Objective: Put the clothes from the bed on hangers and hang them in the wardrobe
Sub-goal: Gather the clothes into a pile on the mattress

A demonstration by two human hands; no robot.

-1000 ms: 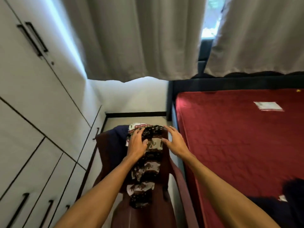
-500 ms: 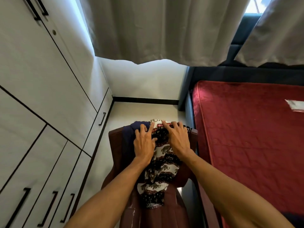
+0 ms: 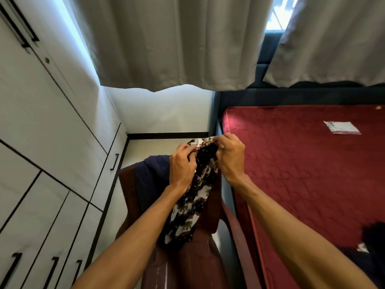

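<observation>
Both hands pinch the top edge of the patterned garment (image 3: 193,209). The left hand (image 3: 182,163) has its fingers curled round the cloth on one side, and the right hand (image 3: 230,156) bunches the hem between thumb and fingers on the other, with a short stretch of fabric between them. The rest of the garment hangs straight down below the grip and trails over the back of the chair (image 3: 200,265).

Just left of the left hand, a navy garment (image 3: 152,174) is draped over the same chair back. Right of the right hand lies the bed (image 3: 302,174), with a dark heap of clothes (image 3: 375,236) well down and to the right of the grip. Far to the left of both hands stands the wardrobe (image 3: 52,132), all its visible doors closed.

The step in hand looks like picking this piece up by its top edge, ready for hanging. No hanger is in view, so the next move probably calls for freeing one hand to fetch one while the other keeps the cloth from sliding off. A wardrobe door must also be opened before anything can go in.
</observation>
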